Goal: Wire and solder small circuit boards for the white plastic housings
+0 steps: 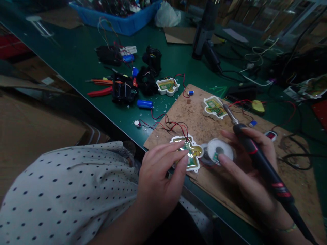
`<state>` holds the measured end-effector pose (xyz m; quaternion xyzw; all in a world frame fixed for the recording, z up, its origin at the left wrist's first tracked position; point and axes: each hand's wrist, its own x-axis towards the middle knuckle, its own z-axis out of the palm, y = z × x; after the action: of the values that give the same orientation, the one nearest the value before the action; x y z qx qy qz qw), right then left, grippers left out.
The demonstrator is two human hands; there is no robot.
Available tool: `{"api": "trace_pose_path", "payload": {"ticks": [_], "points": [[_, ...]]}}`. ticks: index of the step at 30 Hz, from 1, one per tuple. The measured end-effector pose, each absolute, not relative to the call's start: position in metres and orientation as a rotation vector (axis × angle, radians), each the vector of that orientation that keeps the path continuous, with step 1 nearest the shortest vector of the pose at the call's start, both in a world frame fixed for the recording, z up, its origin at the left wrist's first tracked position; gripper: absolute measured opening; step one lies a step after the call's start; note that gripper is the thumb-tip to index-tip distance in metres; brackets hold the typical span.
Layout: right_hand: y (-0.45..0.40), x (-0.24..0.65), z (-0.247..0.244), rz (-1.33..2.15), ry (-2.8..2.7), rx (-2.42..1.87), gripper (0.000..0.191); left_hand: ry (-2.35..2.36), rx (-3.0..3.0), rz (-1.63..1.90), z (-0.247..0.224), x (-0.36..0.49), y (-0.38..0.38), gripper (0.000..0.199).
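My left hand (163,170) rests its fingers on a white-framed circuit module (196,150) at the near edge of the brown board (189,102). Red and black wires run from that module to a blue cylinder (144,104) and a white connector (137,124). In my right hand (251,166) a black and red soldering iron (255,153) lies across the fingers, its tip pointing up and left. The thumb and fingers of that hand are also around a spool (219,151), just right of the module. Another white-framed module (215,107) lies near the iron's tip.
Black housings (124,89), red-handled pliers (100,91) and a third module (167,86) lie on the green table (76,58). Behind are a blue bin (127,25), a plastic bag (167,15) and a dark upright tool (203,30). Cables run along the right side.
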<state>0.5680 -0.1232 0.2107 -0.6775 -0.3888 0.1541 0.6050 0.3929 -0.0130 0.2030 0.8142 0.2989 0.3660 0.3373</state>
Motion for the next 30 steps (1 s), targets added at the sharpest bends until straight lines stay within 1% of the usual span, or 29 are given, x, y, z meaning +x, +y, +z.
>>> {"api": "trace_pose_path", "payload": {"ticks": [4,12,15,18,22,27,30], "points": [[-0.123,0.566,0.213,0.363,-0.875,-1.599,0.065,0.827,1.981,0.919,0.202,0.391,-0.011,0.012],[-0.124,0.564,0.212,0.383,-0.813,-1.588,0.068,0.891,1.887,0.943,0.203,0.395,-0.011,0.008],[-0.124,0.564,0.212,0.379,-0.803,-1.597,0.069,0.895,1.879,0.971,0.207,0.396,-0.012,0.012],[-0.123,0.565,0.211,0.383,-0.801,-1.575,0.072,0.844,1.933,0.991,0.207,0.395,-0.016,0.015],[-0.123,0.567,0.209,0.386,-0.806,-1.564,0.075,0.694,2.065,1.033,0.202,0.393,-0.026,0.005],[-0.122,0.566,0.208,0.380,-0.817,-1.566,0.074,0.476,2.341,1.016,0.196,0.389,-0.035,0.016],[-0.122,0.566,0.209,0.361,-0.832,-1.582,0.074,0.445,2.428,1.033,0.195,0.388,-0.036,0.015]]}}
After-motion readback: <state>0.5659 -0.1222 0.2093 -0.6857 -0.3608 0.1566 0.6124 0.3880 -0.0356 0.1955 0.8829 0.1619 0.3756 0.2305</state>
